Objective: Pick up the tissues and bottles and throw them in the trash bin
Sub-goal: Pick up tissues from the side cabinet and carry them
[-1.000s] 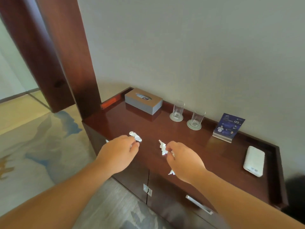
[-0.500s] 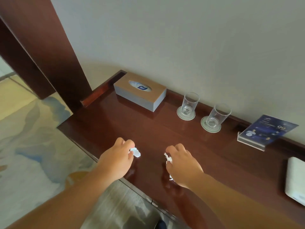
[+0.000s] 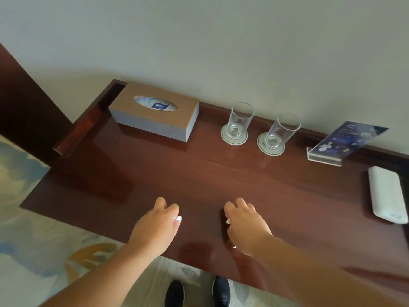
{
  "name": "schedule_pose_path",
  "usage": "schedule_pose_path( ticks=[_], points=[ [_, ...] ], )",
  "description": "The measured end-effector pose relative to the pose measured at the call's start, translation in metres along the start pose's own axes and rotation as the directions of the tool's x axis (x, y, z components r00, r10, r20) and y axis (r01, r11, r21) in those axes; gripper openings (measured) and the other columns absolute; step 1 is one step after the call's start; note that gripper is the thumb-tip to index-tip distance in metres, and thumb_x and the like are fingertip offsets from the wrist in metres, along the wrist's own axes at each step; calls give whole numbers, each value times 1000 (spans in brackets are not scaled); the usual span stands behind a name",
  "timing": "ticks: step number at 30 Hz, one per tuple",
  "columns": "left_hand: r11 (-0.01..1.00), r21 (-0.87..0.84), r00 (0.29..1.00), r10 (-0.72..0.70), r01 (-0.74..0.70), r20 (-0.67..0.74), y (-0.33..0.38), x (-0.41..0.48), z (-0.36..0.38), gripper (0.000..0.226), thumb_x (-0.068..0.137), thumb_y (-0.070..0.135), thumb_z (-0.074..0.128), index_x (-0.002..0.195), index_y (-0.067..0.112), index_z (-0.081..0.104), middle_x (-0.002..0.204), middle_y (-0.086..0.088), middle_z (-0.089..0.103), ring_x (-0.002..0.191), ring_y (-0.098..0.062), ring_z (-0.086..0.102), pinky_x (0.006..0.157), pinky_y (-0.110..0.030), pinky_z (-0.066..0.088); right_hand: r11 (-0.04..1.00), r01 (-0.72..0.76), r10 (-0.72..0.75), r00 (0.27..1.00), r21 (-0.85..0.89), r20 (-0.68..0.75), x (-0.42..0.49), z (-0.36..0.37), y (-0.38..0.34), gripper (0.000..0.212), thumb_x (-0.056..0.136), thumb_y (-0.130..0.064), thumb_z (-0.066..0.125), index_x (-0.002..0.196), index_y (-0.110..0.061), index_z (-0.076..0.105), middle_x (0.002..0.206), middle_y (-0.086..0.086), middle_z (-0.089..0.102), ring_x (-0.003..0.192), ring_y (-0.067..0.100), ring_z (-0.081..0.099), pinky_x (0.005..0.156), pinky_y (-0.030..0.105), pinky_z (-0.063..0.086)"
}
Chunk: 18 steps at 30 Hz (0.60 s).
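My left hand (image 3: 157, 227) hovers over the front of the dark wooden cabinet top (image 3: 221, 173), fingers curled around a crumpled white tissue (image 3: 178, 218) that peeks out at the fingertips. My right hand (image 3: 245, 224) is beside it, closed over another white tissue (image 3: 228, 221); only small scraps show under the palm. No bottle and no trash bin are in view.
A tissue box (image 3: 155, 110) stands at the back left. Two glasses (image 3: 240, 122) (image 3: 281, 131) on coasters, a blue card in a clear stand (image 3: 345, 140) and a white power bank (image 3: 387, 196) sit along the back and right. My shoes (image 3: 199, 291) and patterned carpet lie below.
The camera has moved closer and looks more steeply down at the cabinet top. Both hands have closed further over their tissues, so less white shows.
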<state>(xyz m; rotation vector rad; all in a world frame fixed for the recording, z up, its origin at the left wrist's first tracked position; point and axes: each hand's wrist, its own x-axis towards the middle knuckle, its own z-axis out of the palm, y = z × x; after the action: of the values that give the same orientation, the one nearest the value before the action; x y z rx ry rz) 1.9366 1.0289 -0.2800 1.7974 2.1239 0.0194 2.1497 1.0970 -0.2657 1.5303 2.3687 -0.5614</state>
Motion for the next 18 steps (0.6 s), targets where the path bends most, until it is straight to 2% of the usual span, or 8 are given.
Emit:
schedule_pose_path(
  ticks=[3, 6, 9, 12, 15, 18],
  points=[
    [999, 14, 999, 39, -40, 29, -1, 3, -8, 20, 89, 20, 48, 77, 20, 33, 82, 3, 31, 59, -30, 50, 52, -35, 27, 998, -42, 42, 999, 52, 7, -2, -3, -7, 17, 83, -7, 46, 96, -18, 42, 100, 4, 42, 86, 29, 50, 65, 38, 46],
    [994, -60, 996, 87, -86, 15, 1, 7, -25, 22, 81, 8, 44, 74, 23, 29, 79, 3, 32, 57, -28, 47, 47, -35, 23, 989, -90, 97, 994, 122, -57, -9, -13, -16, 15, 82, -8, 47, 92, -18, 43, 94, 2, 42, 75, 27, 51, 61, 35, 42],
    [975, -118, 982, 188, -190, -27, 12, 13, -47, 19, 82, 9, 46, 82, 25, 37, 88, 6, 35, 57, -21, 47, 47, -34, 31, 967, -117, 149, 980, 227, -132, -23, -30, -22, 17, 81, -9, 50, 93, -19, 45, 97, 0, 42, 71, 26, 53, 59, 33, 44],
    [940, -170, 955, 291, -296, -53, 34, 18, -63, 19, 84, 9, 46, 92, 26, 44, 96, 8, 43, 69, -21, 53, 58, -34, 42, 949, -124, 187, 961, 289, -202, -46, -47, -20, 18, 79, -8, 51, 88, -23, 46, 97, -2, 43, 71, 25, 54, 60, 32, 45],
    [893, -176, 910, 412, -414, -53, 68, 17, -71, 17, 85, 10, 43, 93, 25, 47, 92, 8, 53, 81, -22, 55, 67, -34, 44, 929, -136, 237, 933, 345, -270, -75, -60, -10, 14, 75, -12, 46, 77, -25, 44, 86, -4, 51, 74, 24, 50, 61, 32, 41],
    [837, -142, 848, 527, -528, -50, 109, 7, -75, 13, 84, 14, 43, 89, 25, 47, 87, 7, 56, 80, -23, 54, 67, -34, 43, 912, -171, 299, 898, 373, -322, -110, -65, 8, 11, 72, -15, 44, 71, -25, 40, 81, -7, 52, 71, 20, 48, 54, 30, 36]
  ],
)
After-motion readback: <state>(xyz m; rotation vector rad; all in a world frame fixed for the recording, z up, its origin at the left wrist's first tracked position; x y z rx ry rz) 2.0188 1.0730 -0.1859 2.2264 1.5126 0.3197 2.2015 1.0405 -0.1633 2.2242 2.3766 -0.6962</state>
